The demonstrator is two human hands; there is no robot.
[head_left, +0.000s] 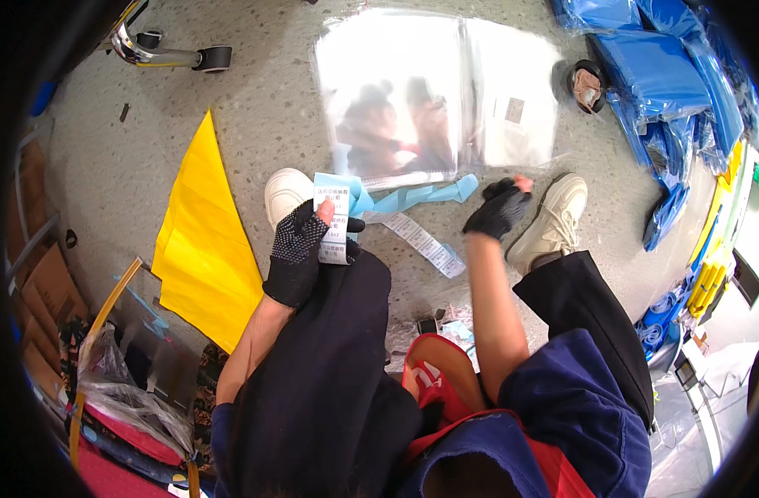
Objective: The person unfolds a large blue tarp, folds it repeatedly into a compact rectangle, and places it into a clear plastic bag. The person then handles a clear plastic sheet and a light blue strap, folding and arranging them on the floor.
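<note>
My left hand, in a black dotted glove with a bare thumb tip, grips a strip of white printed labels over my left knee. The strip's light-blue backing curls away across the floor, and a loose length of labels hangs off to the right. My right hand, gloved in black with bare fingertips, hovers beside my right shoe with its fingers curled together. Whatever it may pinch is hidden. Beyond both hands lies a stack of clear plastic bags, with a second clear bag pile alongside.
A yellow sheet lies left of my left shoe. Blue wrapped packages are heaped at the far right, near a small round container. A chair's caster stands far left. Bags and cardboard crowd the left edge.
</note>
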